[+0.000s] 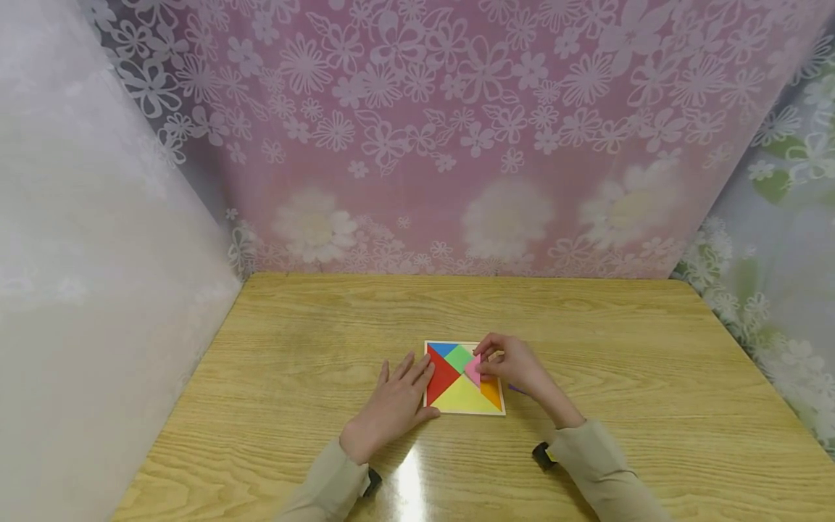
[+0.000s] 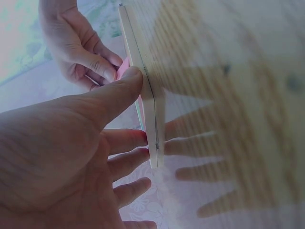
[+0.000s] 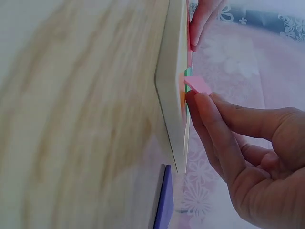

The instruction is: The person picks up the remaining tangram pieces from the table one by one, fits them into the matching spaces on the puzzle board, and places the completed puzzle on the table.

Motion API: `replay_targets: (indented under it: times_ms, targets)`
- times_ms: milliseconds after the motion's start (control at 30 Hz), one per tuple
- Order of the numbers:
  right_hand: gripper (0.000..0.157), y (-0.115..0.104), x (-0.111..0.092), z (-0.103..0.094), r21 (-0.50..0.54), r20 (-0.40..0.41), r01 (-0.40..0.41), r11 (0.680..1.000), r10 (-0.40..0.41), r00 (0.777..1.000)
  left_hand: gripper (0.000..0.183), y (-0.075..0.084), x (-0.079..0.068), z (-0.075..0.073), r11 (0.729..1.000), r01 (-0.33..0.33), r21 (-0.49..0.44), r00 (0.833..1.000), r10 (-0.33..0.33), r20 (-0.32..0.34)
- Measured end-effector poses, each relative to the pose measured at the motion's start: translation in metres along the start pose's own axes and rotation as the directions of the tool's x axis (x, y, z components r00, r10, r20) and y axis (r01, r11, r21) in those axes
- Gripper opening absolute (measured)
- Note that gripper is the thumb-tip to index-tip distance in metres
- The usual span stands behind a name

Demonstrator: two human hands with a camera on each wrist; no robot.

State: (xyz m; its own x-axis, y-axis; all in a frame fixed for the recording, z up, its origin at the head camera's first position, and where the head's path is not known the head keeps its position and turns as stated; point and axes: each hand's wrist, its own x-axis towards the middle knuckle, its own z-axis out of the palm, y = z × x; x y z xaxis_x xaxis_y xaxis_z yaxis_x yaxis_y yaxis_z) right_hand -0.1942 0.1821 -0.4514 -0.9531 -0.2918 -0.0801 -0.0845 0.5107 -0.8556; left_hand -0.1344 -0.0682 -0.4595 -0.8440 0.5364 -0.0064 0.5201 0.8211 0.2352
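Observation:
A square wooden tangram tray [image 1: 464, 414] lies on the table with red [image 1: 441, 377], yellow [image 1: 467, 396], green [image 1: 459, 358], blue [image 1: 443, 349] and orange [image 1: 491, 394] pieces in it. Between thumb and fingers my right hand [image 1: 518, 367] pinches a pink tangram piece [image 3: 197, 84], tilted up over the tray's right half. My left hand [image 1: 393, 404] rests at the tray's left side with fingers spread. In the left wrist view its thumb [image 2: 125, 90] touches the tray's edge. Part of the upper right corner is hidden behind the right hand.
A purple piece [image 3: 165, 200] lies on the table just right of the tray, mostly hidden by the right hand in the head view. The wooden table [image 1: 313, 326] ends at a flowered pink curtain [image 1: 417, 145] behind. Pale sheets hang at both sides.

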Motion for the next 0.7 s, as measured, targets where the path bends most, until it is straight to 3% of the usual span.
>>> replay_targets:
  times_ms: [133, 367, 700]
  targets:
    - [0.018, -0.0017, 0.0002, 0.0003, -0.055, 0.015, -0.022, 0.998, 0.023, 1.000, 0.074, -0.0005, 0.0000, 0.0007, 1.000, -0.003, 0.000, 1.000, 0.003, -0.004]
    - [0.017, -0.0053, 0.0016, 0.0006, -0.271, 0.007, -0.037, 0.962, 0.041, 0.999, 0.075, -0.0011, -0.0003, 0.0013, 1.000, -0.004, -0.005, 1.000, 0.004, -0.007]
    - [0.019, -0.0059, 0.0060, 0.0000, -0.365, 0.051, 0.005, 0.931, 0.014, 0.999, 0.074, -0.0001, -0.0010, 0.0002, 1.000, -0.012, 0.003, 1.000, 0.012, -0.027]
